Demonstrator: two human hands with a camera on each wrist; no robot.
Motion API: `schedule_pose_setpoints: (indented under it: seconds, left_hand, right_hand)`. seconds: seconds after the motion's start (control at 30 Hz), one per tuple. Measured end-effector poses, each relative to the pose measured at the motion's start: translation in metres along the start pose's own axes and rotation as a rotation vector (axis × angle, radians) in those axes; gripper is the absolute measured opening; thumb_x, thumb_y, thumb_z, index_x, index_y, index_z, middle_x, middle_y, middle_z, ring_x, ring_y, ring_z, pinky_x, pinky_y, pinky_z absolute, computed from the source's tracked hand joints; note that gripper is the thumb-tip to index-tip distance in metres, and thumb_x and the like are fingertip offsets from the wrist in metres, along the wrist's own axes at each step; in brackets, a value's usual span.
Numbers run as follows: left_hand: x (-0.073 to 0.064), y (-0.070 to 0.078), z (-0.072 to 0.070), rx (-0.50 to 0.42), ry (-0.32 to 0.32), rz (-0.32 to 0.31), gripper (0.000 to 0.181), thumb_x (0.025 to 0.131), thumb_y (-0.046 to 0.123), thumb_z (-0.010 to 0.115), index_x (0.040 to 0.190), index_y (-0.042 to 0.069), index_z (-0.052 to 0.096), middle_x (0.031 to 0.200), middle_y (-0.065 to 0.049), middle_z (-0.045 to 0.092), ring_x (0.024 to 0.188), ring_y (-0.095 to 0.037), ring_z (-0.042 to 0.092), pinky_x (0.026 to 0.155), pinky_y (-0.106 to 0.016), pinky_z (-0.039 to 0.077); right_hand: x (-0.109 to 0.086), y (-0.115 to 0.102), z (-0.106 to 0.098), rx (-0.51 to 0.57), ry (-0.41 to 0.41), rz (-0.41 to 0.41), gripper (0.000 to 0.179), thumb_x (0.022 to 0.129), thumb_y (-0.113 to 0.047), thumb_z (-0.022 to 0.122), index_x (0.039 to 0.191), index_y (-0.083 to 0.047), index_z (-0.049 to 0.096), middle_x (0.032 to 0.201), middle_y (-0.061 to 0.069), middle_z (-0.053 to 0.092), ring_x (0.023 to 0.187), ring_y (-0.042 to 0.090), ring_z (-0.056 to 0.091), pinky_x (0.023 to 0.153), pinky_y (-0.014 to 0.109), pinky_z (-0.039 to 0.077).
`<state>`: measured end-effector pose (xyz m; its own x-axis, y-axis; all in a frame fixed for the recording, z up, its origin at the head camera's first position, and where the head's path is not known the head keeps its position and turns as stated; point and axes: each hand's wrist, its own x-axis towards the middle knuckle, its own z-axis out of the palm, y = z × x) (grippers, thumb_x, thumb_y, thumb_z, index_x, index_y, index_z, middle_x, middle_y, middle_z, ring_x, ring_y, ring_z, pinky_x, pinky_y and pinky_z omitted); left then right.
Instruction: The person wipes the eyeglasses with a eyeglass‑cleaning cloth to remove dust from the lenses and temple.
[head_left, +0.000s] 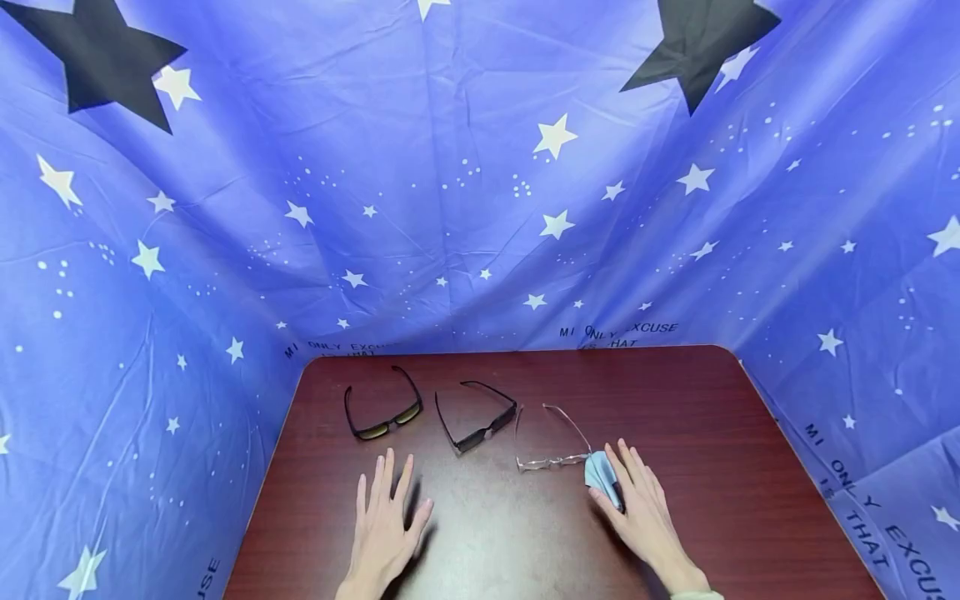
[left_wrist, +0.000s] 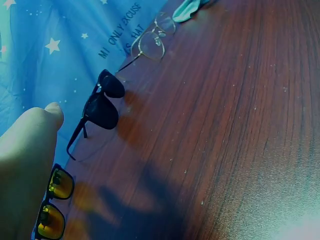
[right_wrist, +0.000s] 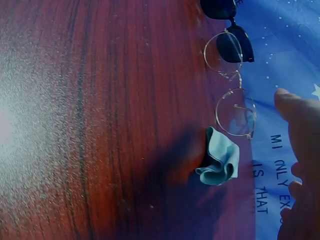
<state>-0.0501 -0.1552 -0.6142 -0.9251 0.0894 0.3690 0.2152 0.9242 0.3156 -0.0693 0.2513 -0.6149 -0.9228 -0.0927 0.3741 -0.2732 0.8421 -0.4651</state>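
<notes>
My left hand [head_left: 385, 523] is held over the table with fingers spread and nothing in it, nearest the yellow-lensed glasses [head_left: 387, 422]. Fingers extended, my right hand [head_left: 639, 505] is just beside a crumpled light blue cloth [head_left: 601, 477], overlapping its edge in the head view. In the right wrist view the cloth [right_wrist: 220, 159] lies folded on the table, apart from the thumb. Thin-framed clear glasses [head_left: 552, 461] sit left of the cloth, their temples open toward the back. Black sunglasses [head_left: 477, 437] rest between the other two pairs, also unfolded.
The dark red wooden table [head_left: 495, 542] has a rounded back edge. A blue curtain [head_left: 450, 167] with white stars and printed words hangs behind it and along both sides. The three pairs of glasses form a row across the table's back half.
</notes>
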Motion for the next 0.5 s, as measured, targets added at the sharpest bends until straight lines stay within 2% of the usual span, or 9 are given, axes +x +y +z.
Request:
schedule_pose_setpoints:
  seconds: [0.07,0.17,0.27,0.37,0.5]
  left_hand:
    - [0.0,0.0,0.0,-0.004,-0.004,-0.005,0.075,0.097,0.049,0.063,0.16,0.016,0.038,0.168,-0.016,0.027,0.155,-0.033,0.021,0.122,-0.058,0.015]
    - [-0.001,0.0,0.0,-0.008,-0.01,-0.01,0.074,0.097,0.049,0.063,0.158,0.014,0.04,0.167,-0.018,0.029,0.154,-0.035,0.024,0.125,-0.056,0.011]
    - [-0.001,0.001,0.0,-0.013,-0.02,-0.013,0.074,0.098,0.049,0.062,0.158,0.013,0.04,0.165,-0.021,0.031,0.153,-0.038,0.026,0.128,-0.046,-0.004]
    - [-0.002,0.001,0.0,-0.024,-0.024,-0.014,0.074,0.098,0.048,0.062,0.159,0.013,0.039,0.165,-0.022,0.031,0.152,-0.04,0.027,0.126,-0.036,-0.016]
    - [-0.003,0.001,0.0,-0.03,-0.016,-0.009,0.074,0.098,0.047,0.063,0.159,0.013,0.039,0.165,-0.021,0.031,0.152,-0.038,0.027,0.126,-0.035,-0.015]
  right_hand:
    - [0.0,0.003,0.004,0.001,-0.006,0.0,0.073,0.092,-0.029,0.075,0.155,-0.009,0.043,0.162,0.022,0.037,0.158,0.02,0.016,0.119,0.061,0.026]
    - [0.001,0.006,0.008,0.001,-0.013,0.008,0.073,0.092,-0.028,0.076,0.154,-0.007,0.044,0.16,0.023,0.039,0.154,0.031,0.026,0.106,0.07,0.034]
    - [0.002,0.008,0.011,-0.001,-0.027,0.026,0.072,0.092,-0.028,0.076,0.153,-0.004,0.045,0.158,0.025,0.041,0.146,0.043,0.036,0.102,0.071,0.036]
    - [0.003,0.01,0.013,0.001,-0.049,0.053,0.072,0.092,-0.028,0.076,0.152,-0.001,0.045,0.156,0.028,0.042,0.14,0.05,0.041,0.1,0.072,0.037]
    - [0.005,0.011,0.016,0.006,-0.068,0.087,0.071,0.093,-0.026,0.075,0.15,0.003,0.045,0.155,0.03,0.042,0.138,0.053,0.041,0.1,0.073,0.038]
